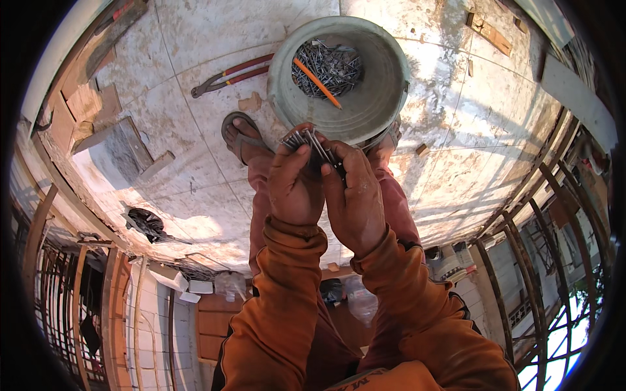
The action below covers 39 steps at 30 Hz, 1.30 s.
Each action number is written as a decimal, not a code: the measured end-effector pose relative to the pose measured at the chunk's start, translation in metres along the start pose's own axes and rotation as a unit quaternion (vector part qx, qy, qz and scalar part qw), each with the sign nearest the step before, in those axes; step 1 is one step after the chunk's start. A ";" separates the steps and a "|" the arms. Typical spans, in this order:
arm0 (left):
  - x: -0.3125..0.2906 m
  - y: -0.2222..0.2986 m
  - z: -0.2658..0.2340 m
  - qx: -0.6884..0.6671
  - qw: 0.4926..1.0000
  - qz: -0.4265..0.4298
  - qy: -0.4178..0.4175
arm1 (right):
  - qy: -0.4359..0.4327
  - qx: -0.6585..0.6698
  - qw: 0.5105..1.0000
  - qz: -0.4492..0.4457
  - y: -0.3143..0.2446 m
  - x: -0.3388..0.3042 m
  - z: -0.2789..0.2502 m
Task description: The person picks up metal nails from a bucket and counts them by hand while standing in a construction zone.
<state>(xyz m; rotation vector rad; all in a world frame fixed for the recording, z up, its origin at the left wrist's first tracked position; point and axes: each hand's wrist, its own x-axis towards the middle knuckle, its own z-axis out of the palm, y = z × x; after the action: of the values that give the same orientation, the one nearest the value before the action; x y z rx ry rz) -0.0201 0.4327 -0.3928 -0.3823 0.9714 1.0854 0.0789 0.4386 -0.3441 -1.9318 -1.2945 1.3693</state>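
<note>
My left hand (pixel 293 182) is closed round a bunch of nails (pixel 302 138), whose heads and shanks stick out above the thumb. Close against it, my right hand (pixel 353 195) has its thumb and fingers closed on more nails at the right side of the bunch. Both hands are over the near rim of a grey bucket (pixel 381 65). Inside the bucket lies a heap of loose nails (pixel 326 62), with an orange pencil (pixel 317 83) resting across it. The lower parts of the nails I hold are hidden by my palms.
Red-handled pincers (pixel 228 77) lie on the tiled floor, left of the bucket. My sandalled left foot (pixel 244 133) is beside the bucket. Wood offcuts (pixel 492 34) lie at the far right, boards (pixel 117 153) at the left, and a black plastic bag (pixel 147 223) is at the lower left.
</note>
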 end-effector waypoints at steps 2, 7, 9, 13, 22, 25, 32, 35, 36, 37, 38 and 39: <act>-0.002 0.000 0.000 0.003 1.000 0.001 0.001 | -0.003 -0.003 1.000 0.005 -0.002 -0.003 0.001; -0.001 -0.001 0.007 -0.003 0.999 0.009 -0.037 | 0.017 -0.032 0.999 -0.015 -0.007 -0.012 0.000; -0.001 -0.002 0.004 0.000 0.998 0.017 -0.061 | 0.017 -0.033 0.999 -0.020 -0.012 -0.016 -0.003; -0.009 -0.001 0.001 -0.029 0.995 0.008 -0.096 | 0.018 -0.044 0.999 -0.015 -0.024 -0.025 -0.016; -0.055 0.002 0.019 -0.090 0.993 0.021 -0.069 | -0.005 -0.058 0.998 -0.015 -0.044 -0.047 -0.023; -0.056 0.007 0.002 -0.088 0.993 0.023 -0.074 | 0.010 -0.093 0.995 -0.038 -0.051 -0.050 -0.016; -0.042 0.005 -0.027 -0.135 0.989 0.025 -0.046 | -0.013 -0.033 0.996 0.077 -0.023 -0.021 -0.023; -0.037 0.004 -0.029 -0.123 0.989 0.032 -0.079 | 0.012 -0.127 0.990 0.051 0.055 0.035 -0.014; -0.032 -0.001 -0.028 -0.120 0.989 0.027 -0.085 | 0.017 -0.196 0.980 0.033 0.088 0.059 -0.012; -0.031 -0.001 -0.029 -0.113 0.990 0.029 -0.085 | -0.053 -0.302 0.952 -0.006 0.104 0.083 -0.010; -0.029 -0.001 -0.029 -0.105 0.990 0.030 -0.090 | -0.082 -0.348 0.933 0.044 0.126 0.110 -0.002; -0.027 -0.004 -0.032 -0.099 0.991 0.030 -0.083 | -0.196 -0.449 0.871 0.031 0.137 0.133 0.003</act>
<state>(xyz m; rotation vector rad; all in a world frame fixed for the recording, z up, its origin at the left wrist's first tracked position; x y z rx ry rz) -0.0352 0.3933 -0.3892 -0.4195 0.7342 1.2537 0.1454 0.4902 -0.5150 -2.3118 -2.4118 1.3526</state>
